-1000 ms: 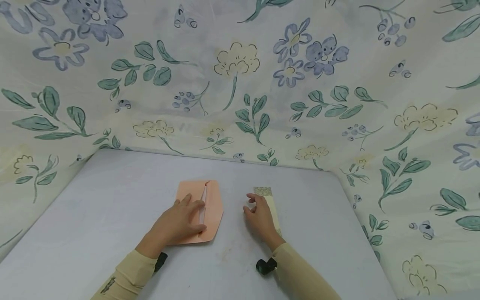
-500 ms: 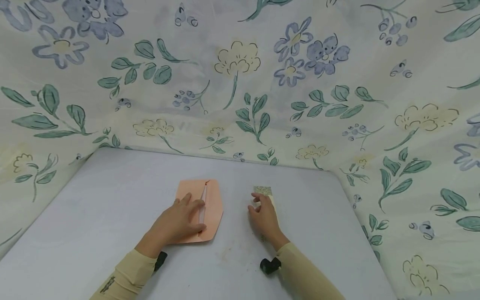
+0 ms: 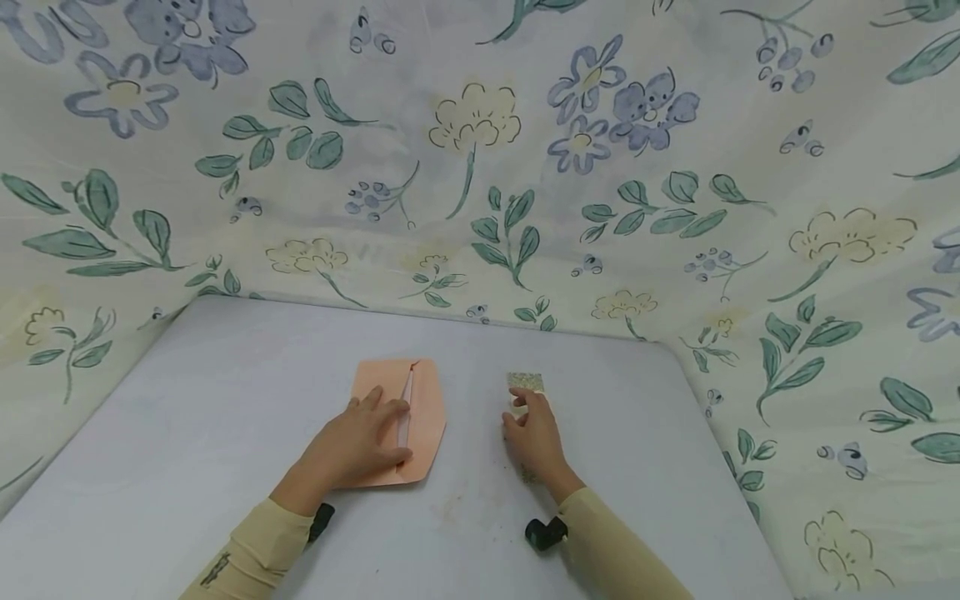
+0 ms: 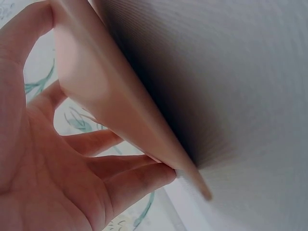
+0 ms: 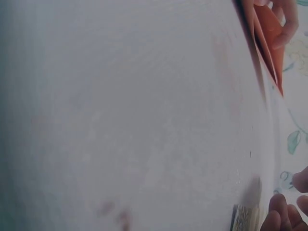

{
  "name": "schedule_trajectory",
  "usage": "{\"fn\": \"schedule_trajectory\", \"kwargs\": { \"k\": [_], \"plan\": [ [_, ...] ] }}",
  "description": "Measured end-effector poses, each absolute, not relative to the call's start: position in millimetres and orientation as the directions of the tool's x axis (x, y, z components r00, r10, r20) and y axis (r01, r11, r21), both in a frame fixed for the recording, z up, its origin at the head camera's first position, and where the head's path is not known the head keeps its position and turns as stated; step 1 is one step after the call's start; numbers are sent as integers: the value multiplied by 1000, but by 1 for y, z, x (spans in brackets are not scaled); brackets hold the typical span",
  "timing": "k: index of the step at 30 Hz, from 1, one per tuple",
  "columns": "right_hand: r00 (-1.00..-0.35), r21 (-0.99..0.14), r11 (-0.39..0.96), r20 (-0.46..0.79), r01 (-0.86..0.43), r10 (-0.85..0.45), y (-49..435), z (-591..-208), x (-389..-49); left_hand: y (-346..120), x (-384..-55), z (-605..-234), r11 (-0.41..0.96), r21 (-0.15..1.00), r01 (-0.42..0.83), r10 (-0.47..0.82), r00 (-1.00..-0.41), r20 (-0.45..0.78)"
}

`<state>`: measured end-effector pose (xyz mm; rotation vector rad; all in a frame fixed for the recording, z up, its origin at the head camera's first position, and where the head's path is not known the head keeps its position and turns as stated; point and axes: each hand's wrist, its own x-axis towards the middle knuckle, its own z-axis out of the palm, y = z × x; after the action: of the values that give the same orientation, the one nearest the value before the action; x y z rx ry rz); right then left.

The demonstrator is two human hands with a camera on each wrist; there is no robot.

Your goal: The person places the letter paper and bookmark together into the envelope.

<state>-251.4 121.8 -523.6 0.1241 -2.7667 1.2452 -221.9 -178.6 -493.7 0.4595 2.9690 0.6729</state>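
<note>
A folded orange paper envelope (image 3: 429,417) with a narrow slit between its flaps lies flat on the table. My left hand (image 3: 356,442) rests on its left half with fingers spread; in the left wrist view, the fingertips touch the paper (image 4: 110,106). To the right lies a flat cream strip (image 3: 525,381) with speckled gold ends, its layered edge showing in the right wrist view. Over this strip is my right hand (image 3: 538,433), fingers loosely bent and hiding its middle. Whether the fingertips touch the strip cannot be told.
The pale table (image 3: 465,533) has small dark specks and a faint brownish smudge (image 3: 452,508) between the hands. Floral fabric (image 3: 480,167) rises along the table's back and sides. A black wrist camera (image 3: 543,533) hangs below the right sleeve.
My right hand has shifted slightly right and towards me, over the strip, which keeps its place. The left hand and the envelope look unchanged.
</note>
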Motion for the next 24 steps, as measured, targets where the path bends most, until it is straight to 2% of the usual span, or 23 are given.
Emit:
{"fn": "schedule_trajectory", "kwargs": {
  "k": [13, 24],
  "plan": [
    [-991, -721, 685, 134, -103, -8, 132, -526, -253, -177, -222, -492, 870, 425, 251, 292, -956, -34],
    [-995, -722, 690, 92, -45, 32, 137, -526, -251, -178, -222, -493, 866, 426, 261, 297, -955, -19]
  ]
}}
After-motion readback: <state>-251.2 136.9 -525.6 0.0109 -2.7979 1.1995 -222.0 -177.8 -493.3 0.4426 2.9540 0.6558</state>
